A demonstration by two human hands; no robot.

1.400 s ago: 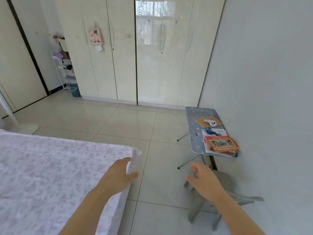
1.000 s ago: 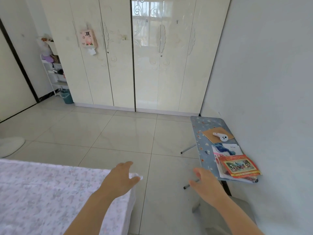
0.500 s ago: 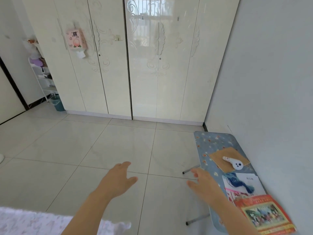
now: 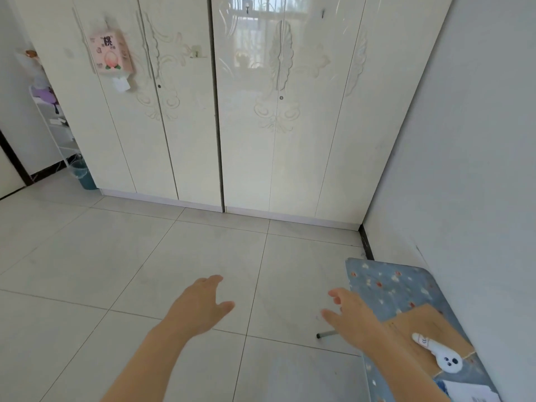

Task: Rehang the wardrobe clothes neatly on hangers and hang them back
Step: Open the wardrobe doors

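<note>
**Approach to the wardrobe.** The wardrobe has been brought closer and now fills the upper view. The bed seen earlier has passed out of frame. The left hand and right hand are held out empty with fingers relaxed, the right just beside the folding table. The doors are closed, so the clothes are hidden; opening the doors is judged the next step.

- The pink tissue pack hanging on the wardrobe door bears one large dark Chinese character, possibly 桃, above a peach picture; its smaller print is too blurred to read.
- The white paper on the small table carries tiny print, unreadable.
</note>
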